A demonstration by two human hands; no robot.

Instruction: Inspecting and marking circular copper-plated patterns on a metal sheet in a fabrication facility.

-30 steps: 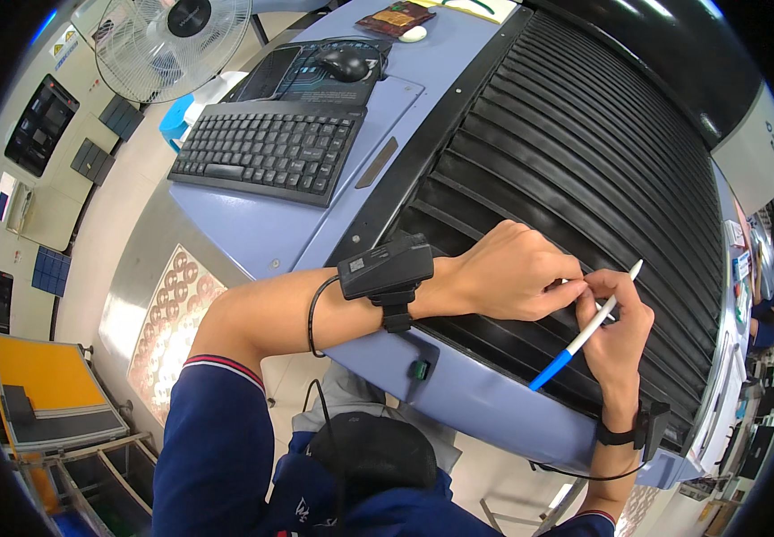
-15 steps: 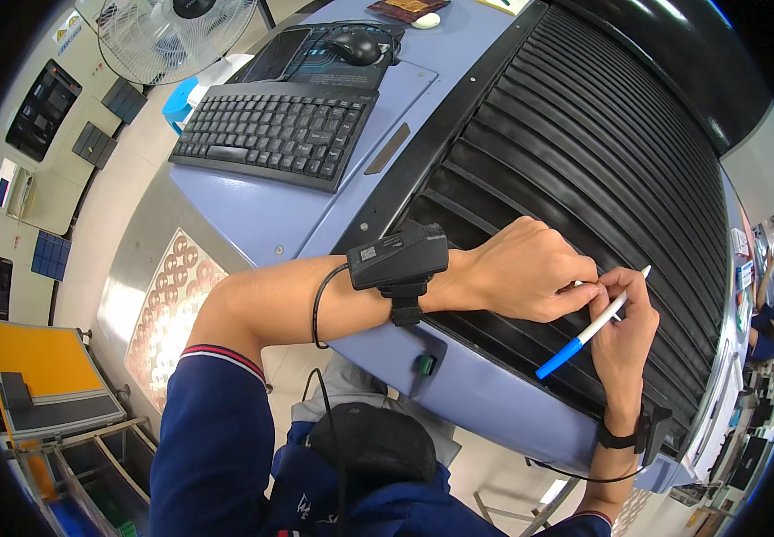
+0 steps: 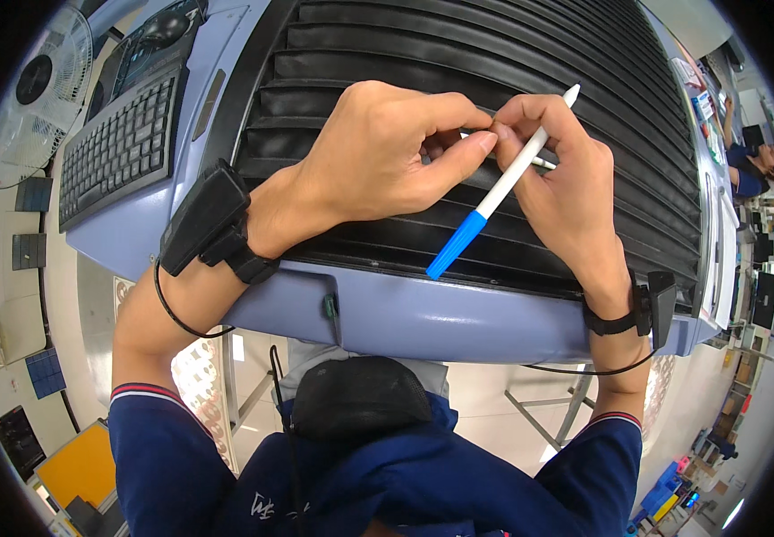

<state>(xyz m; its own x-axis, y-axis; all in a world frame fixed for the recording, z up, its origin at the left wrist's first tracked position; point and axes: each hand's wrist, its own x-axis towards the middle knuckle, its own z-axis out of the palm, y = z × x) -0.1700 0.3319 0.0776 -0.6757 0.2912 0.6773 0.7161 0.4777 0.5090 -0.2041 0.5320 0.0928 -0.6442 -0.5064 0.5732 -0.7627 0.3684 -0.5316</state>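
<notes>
Over the black ribbed bellows cover [image 3: 651, 179], both hands meet at their fingertips. A white pen with a blue cap [image 3: 514, 174] lies slanted across the fingers of my right hand [image 3: 575, 192], its capped end pointing down and left. A second slim white piece [image 3: 543, 163] pokes out behind the pen, beside the right fingers; its kind cannot be told. My left hand [image 3: 373, 152] is closed in a pinch, thumb and forefinger touching the right fingertips. Something small and pale shows between its fingers, mostly hidden. A black strapped device sits on each wrist.
A blue-grey machine edge [image 3: 458, 313] runs along the front. To the left are a black keyboard [image 3: 123, 143], a mouse [image 3: 165, 29] and a standing fan [image 3: 42, 85]. Cables hang from both wrist devices. Another person [image 3: 754, 166] is at the far right.
The view has turned toward the right, so the keyboard and fan sit farther left. My hands appear higher and farther left in the picture. The pen is still held in my right hand.
</notes>
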